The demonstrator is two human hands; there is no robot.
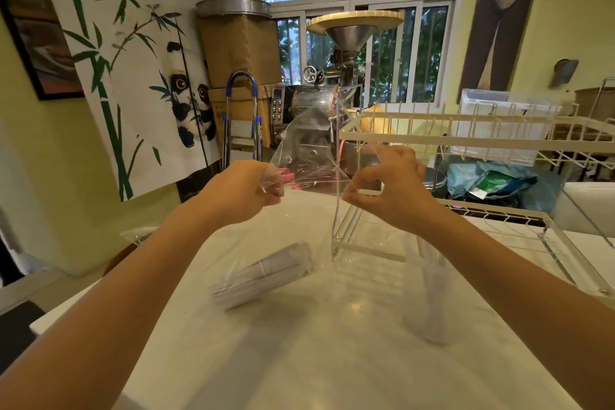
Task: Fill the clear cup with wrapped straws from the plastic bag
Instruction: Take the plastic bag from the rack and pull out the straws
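A clear plastic bag point(307, 146) is held up over the white table point(332, 343), its top stretched between both hands. My left hand point(244, 196) pinches the bag's left edge and my right hand point(391, 191) pinches its right edge. Low in the bag, close to the tabletop, lies a bundle of white wrapped straws point(263, 276), slanting up to the right. The clear cup point(429, 306) stands on the table to the right, just below my right forearm. It looks blurred, with what seem to be pale wrapped straws inside.
A clear acrylic stand point(362, 246) sits behind the bag and the cup. A white wire rack point(466, 130) spans the right side above the table. Beyond the far edge stand a metal roasting machine point(319, 100), a step ladder point(241, 116) and cardboard boxes.
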